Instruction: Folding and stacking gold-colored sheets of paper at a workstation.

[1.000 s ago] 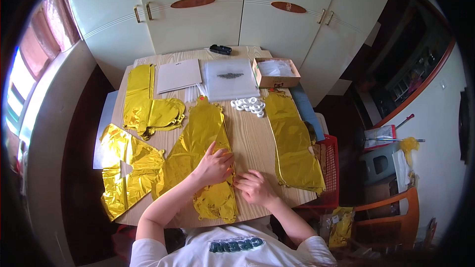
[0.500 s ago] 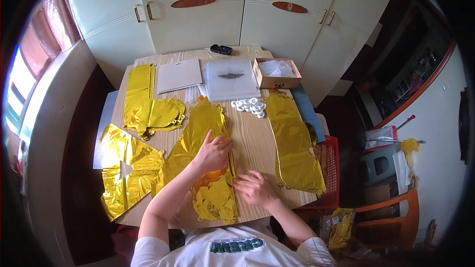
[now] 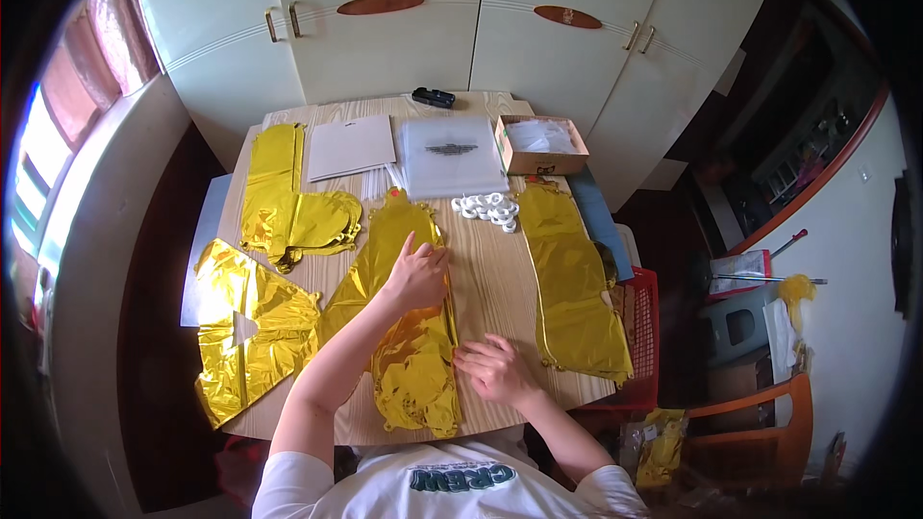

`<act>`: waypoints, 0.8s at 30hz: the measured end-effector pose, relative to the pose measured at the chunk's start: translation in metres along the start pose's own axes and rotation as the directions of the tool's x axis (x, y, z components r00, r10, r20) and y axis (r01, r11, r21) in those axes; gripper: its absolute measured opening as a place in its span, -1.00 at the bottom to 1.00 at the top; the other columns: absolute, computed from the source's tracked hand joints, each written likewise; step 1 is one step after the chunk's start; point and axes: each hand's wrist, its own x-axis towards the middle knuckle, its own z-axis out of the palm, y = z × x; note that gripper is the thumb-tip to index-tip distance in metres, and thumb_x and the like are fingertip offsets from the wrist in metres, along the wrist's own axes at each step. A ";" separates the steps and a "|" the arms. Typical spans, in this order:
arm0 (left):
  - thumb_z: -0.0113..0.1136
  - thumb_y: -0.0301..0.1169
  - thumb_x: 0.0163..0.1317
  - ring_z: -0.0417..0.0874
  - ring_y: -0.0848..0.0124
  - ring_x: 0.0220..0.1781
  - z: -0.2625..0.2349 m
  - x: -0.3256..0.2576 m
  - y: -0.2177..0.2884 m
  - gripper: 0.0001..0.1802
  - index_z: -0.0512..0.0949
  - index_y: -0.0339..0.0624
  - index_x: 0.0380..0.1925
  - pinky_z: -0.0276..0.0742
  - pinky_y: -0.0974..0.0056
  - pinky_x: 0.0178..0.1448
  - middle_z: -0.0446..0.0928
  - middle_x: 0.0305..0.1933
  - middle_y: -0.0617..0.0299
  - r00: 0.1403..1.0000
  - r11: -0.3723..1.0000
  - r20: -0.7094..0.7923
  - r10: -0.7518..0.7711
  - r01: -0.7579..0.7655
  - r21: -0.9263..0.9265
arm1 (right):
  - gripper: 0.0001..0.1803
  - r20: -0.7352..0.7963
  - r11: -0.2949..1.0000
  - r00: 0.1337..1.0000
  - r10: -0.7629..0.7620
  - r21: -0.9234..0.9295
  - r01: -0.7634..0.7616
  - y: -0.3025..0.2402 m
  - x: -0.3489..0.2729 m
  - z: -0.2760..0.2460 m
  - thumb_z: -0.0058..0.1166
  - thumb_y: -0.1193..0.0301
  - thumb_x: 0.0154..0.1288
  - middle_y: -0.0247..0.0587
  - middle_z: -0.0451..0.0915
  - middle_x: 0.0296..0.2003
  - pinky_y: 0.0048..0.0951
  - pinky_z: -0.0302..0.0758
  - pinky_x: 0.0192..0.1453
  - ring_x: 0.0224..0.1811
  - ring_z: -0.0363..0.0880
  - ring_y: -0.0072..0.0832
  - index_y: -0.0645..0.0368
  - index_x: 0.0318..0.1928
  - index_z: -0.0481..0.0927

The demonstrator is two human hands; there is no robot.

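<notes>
Head view looks down on a wooden surface [image 3: 486,274] set against pale cupboard doors [image 3: 385,29]. Flat gold foil balloons cover most of it. The middle balloon [image 3: 409,327] runs from near the person's chest up toward the far half of the surface, deflated and crinkled. A long gold balloon [image 3: 572,284] lies along the right edge, an angular gold balloon [image 3: 245,327] lies at the near left corner, and a further gold balloon [image 3: 288,202] lies at the far left.

Beyond them, a clear plastic bag [image 3: 452,154] lies flat at the middle of the far side, with a white sheet [image 3: 351,146] just to its left and an open cardboard box [image 3: 540,144] just to its right. A cluster of small white rings [image 3: 488,209] sits between the middle balloon and the long one. A small black object [image 3: 433,96] lies at the far edge.

The left hand [image 3: 418,274] rests palm down on the middle balloon, fingers spread and flat, pressing rather than gripping. The right hand [image 3: 495,370] lies open on the surface at the balloon's right edge, fingers loosely extended toward the foil; it holds nothing, and I cannot tell whether the fingertips touch the balloon.
</notes>
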 end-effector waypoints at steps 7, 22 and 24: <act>0.21 -0.24 0.04 0.50 0.23 0.25 -0.001 0.014 -0.008 -0.41 0.52 -0.23 0.12 0.05 -0.27 0.55 0.55 0.17 0.18 0.999 1.000 0.021 -0.026 0.026 0.017 | -0.73 0.012 1.000 1.000 0.001 -0.001 -0.001 0.000 0.001 -0.001 0.12 0.47 0.16 -0.35 0.74 -0.04 -0.11 0.34 0.37 0.17 0.61 -0.47 0.06 -0.15 0.78; 0.27 0.55 -0.32 0.23 0.21 0.49 -0.002 0.021 -0.020 0.38 0.34 -0.45 0.29 -0.25 -0.22 0.63 0.39 0.34 0.03 0.987 0.998 0.161 -0.019 0.009 0.062 | -0.72 0.006 1.000 1.000 0.016 0.017 -0.016 0.000 0.000 0.000 0.10 0.48 0.14 -0.33 0.74 -0.06 -0.08 0.34 0.39 0.17 0.61 -0.46 0.08 -0.16 0.78; 0.31 0.60 -0.49 0.18 0.15 0.52 -0.003 0.022 -0.015 0.55 0.27 -0.53 0.32 -0.28 -0.22 0.63 0.35 0.37 -0.05 0.982 0.998 0.187 -0.021 0.009 0.064 | -0.72 0.005 1.000 1.000 0.017 0.022 -0.017 -0.001 0.001 0.000 0.10 0.48 0.14 -0.33 0.75 -0.07 -0.08 0.34 0.39 0.16 0.61 -0.46 0.09 -0.16 0.77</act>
